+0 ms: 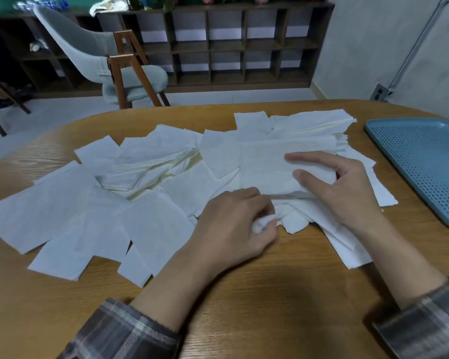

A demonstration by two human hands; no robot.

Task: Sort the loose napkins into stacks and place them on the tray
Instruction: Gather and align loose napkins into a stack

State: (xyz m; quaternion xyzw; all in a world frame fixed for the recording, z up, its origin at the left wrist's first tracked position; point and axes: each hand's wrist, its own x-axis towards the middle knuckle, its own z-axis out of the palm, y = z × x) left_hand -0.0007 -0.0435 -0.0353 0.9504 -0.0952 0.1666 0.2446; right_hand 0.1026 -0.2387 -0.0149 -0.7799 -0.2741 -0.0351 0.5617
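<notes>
Several white napkins lie scattered and overlapping across the wooden table. A small stack of napkins sits in the middle right of the pile. My right hand grips this stack at its near right corner, thumb on top and index finger stretched across it. My left hand is closed, pinching a bunched corner of a napkin just in front of the stack. A blue perforated tray lies to the right with nothing on it.
A thicker fanned pile of napkins rests at the far side near the tray. Beyond the table stand a grey chair with wooden legs and a dark cubby shelf against the wall.
</notes>
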